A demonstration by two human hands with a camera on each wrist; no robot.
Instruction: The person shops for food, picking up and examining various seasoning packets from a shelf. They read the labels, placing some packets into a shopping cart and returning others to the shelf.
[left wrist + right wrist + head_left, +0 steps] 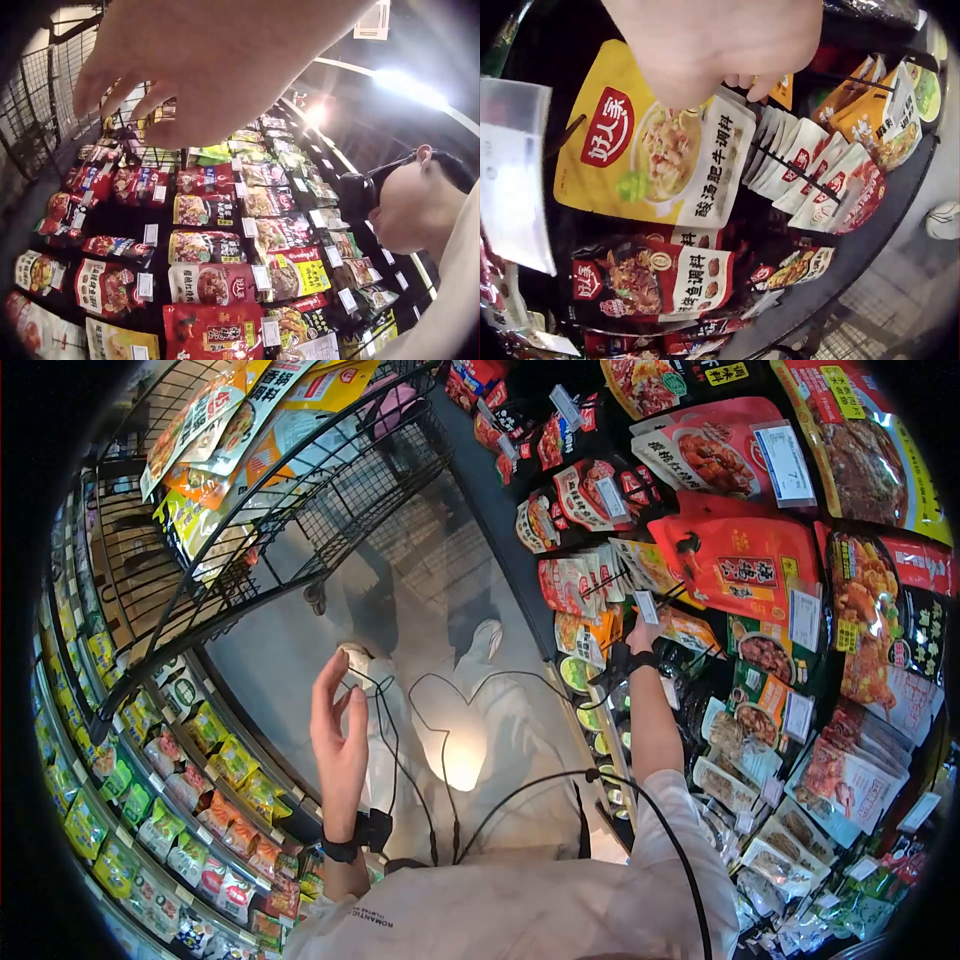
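My right hand [640,636] reaches into the hanging display on the right and grips the top of a yellow seasoning packet [641,154] printed with a noodle bowl. In the right wrist view its curled fingers [759,84] sit over the packet's upper edge, next to a clear price tag [510,172]. My left hand [340,732] is raised in mid-air over the aisle floor, fingers relaxed and holding nothing. It fills the top of the left wrist view [202,67]. Rows of white and red packets [810,176] hang on pegs just beside the yellow one.
A wire shopping cart [330,480] holding several flat packets stands ahead at upper left. Low shelves of small bags [200,780] curve along the left. Large red pouches [745,565] hang higher on the right rack. Grey aisle floor [300,650] lies between them.
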